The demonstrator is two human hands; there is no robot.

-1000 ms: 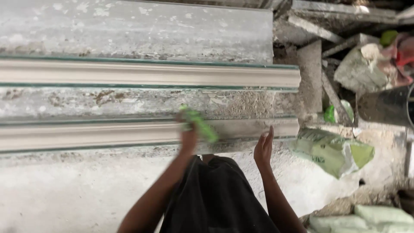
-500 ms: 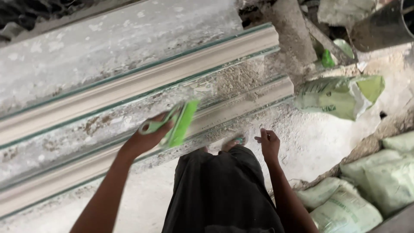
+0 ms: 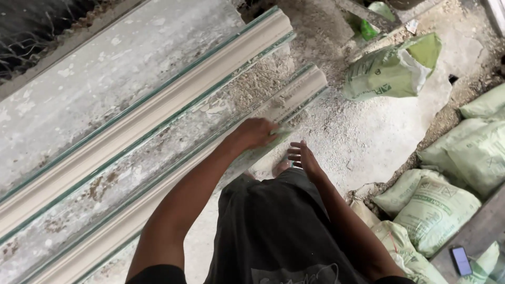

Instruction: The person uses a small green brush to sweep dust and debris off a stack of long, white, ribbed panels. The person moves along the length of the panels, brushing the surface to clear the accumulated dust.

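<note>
while left hand (image 3: 256,132) presses on long cream moulding (image 3: 158,202), green-edged, dusty, right hand (image 3: 301,158) spread empty

The left hand (image 3: 256,132) is blurred, and its fingers cover most of a pale green tool (image 3: 281,132), so neither the tool's shape nor the grip on it can be told. The two cast mouldings (image 3: 158,113) run off the left edge. The phone (image 3: 462,260) at lower right is too small to read. The stacked sacks (image 3: 436,202) are cut by the right and bottom edges. One foot (image 3: 280,168) barely shows beyond the dark shorts (image 3: 273,231).
</note>
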